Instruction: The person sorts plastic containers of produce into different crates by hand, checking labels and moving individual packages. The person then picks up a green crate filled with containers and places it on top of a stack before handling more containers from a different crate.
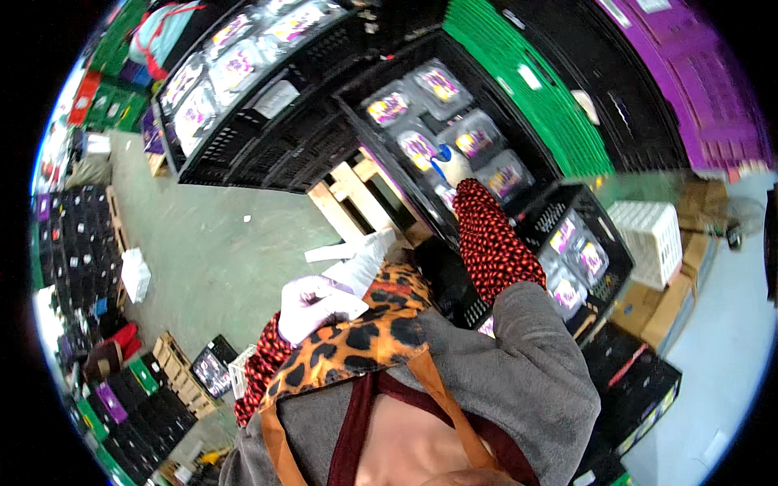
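Note:
My left hand (312,308), in a white glove, is closed on white paper sheets (361,263) in front of my leopard-print apron. My right hand (451,170), in a pale glove below a red-and-black patterned sleeve, reaches over a black crate (356,121). A small blue object (442,154) shows at its fingers; its kind is too small to tell. Clear plastic packs (476,136) with purple and yellow labels lie in rows in that crate, around my right hand. The hand partly covers the packs beneath it.
Another black crate of packs (190,121) stands at upper left. A smaller black crate (620,251) sits to the right, beside a white basket (648,239) and cardboard boxes (648,312). Green (535,81) and purple crates (705,81) line the far side. A wooden pallet (348,198) shows below.

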